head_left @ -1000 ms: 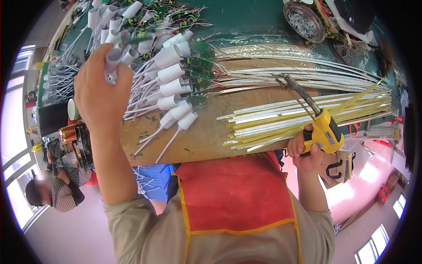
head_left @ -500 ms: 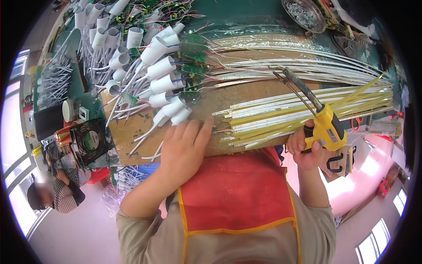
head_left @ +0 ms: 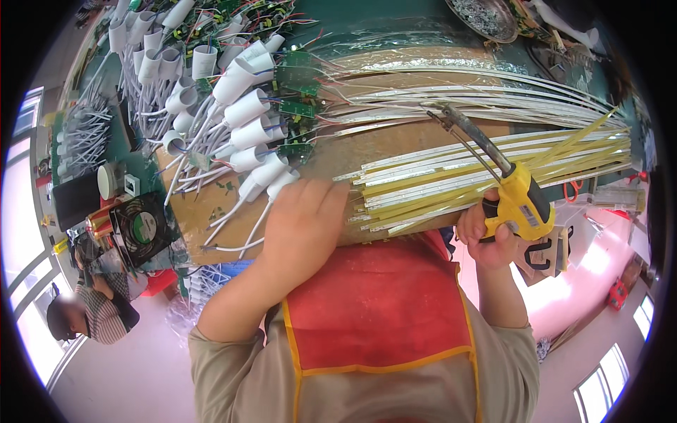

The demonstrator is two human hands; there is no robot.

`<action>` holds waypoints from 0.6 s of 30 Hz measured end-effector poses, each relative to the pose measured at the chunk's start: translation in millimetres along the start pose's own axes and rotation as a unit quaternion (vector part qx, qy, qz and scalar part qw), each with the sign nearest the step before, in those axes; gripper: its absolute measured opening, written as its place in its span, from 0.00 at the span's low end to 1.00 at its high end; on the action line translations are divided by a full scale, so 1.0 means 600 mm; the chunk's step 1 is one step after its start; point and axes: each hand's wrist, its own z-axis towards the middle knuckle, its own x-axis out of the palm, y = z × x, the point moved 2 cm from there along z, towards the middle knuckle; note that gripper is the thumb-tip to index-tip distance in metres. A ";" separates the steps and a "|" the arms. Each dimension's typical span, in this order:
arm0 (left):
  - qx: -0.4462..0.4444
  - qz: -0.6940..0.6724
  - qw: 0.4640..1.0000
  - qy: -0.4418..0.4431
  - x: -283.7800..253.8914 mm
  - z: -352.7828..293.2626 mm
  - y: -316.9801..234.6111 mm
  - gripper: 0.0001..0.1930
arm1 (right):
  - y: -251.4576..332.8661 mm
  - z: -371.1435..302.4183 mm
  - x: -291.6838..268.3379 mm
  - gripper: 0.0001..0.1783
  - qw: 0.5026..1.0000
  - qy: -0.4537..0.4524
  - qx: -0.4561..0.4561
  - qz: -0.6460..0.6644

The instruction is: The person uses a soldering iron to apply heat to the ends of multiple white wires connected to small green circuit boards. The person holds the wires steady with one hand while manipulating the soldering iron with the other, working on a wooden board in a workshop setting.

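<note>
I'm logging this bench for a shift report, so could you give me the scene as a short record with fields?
Left hand: back showing, at the left ends of the white and yellow strips; whether it holds anything is hidden
Right hand: gripping a yellow and black gun-shaped tool, pointing up and left
Left of strips: white cylinders and green circuit boards
Far lower left: black square fan
Background: another person in striped clothing
</note>
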 end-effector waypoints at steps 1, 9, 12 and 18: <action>0.009 0.005 1.000 -0.020 -0.001 0.002 0.002 0.17 | -0.001 -0.001 0.002 0.36 1.000 0.003 -0.001 -0.005; 0.042 0.025 0.993 -0.112 0.008 0.024 0.011 0.16 | -0.011 -0.043 0.000 0.29 0.987 0.030 0.044 -0.155; 0.036 0.021 0.994 -0.100 0.014 0.032 0.009 0.15 | -0.010 -0.052 -0.004 0.17 0.965 0.057 0.088 -0.238; 0.010 0.016 0.997 -0.074 0.023 0.047 0.005 0.14 | -0.009 -0.049 0.004 0.11 0.951 0.073 0.108 -0.281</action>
